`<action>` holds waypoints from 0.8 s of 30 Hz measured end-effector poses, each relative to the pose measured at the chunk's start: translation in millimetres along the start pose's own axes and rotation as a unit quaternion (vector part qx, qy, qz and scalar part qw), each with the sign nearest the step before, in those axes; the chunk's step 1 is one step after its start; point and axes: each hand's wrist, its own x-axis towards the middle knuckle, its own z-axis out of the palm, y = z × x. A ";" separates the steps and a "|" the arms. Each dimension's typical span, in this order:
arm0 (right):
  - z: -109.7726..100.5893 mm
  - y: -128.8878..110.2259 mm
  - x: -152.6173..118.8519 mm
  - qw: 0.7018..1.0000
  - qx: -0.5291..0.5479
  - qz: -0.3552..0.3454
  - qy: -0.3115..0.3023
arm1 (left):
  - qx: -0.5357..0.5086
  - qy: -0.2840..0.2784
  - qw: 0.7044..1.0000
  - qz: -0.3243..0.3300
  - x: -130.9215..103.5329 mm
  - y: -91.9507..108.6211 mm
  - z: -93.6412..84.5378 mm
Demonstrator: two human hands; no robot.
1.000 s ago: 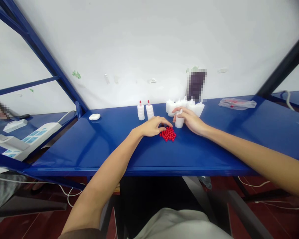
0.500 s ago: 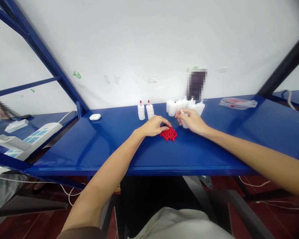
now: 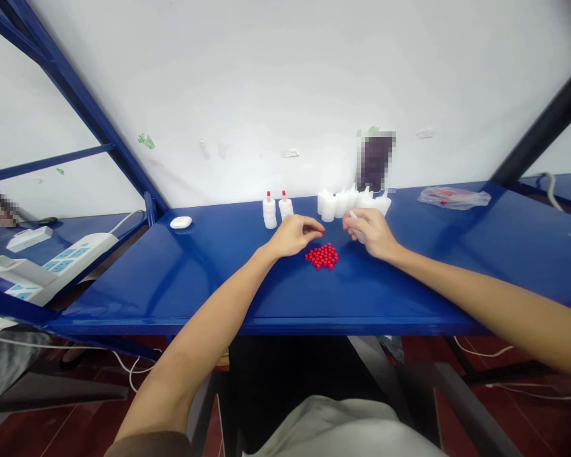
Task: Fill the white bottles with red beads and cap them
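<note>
My left hand (image 3: 295, 235) pinches a small red cap (image 3: 322, 233) between thumb and fingertips, just above a loose pile of red caps (image 3: 321, 256) on the blue table. To the right, my right hand (image 3: 372, 232) is closed around a white squeeze bottle (image 3: 360, 235), which is tilted and partly covered by the fingers. Behind my left hand stand two white bottles (image 3: 269, 214) with red caps on their tips; the hand partly hides one of them. Several uncapped white bottles (image 3: 328, 207) are grouped behind my right hand.
A clear plastic bag (image 3: 453, 197) with something red in it lies at the back right. A white earphone case (image 3: 181, 223) sits at the back left. Beyond the blue frame is a white power strip (image 3: 71, 257). The table's front edge (image 3: 285, 325) runs before me.
My left hand has risen from the pile with a red cap in its fingertips. My right hand has shifted slightly right, and the bottle in it has tipped.
</note>
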 end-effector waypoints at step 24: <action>7.2 -7.5 0.2 0.985 -0.093 -0.088 -0.119 | -0.157 0.055 0.985 0.050 1.2 18.5 23.2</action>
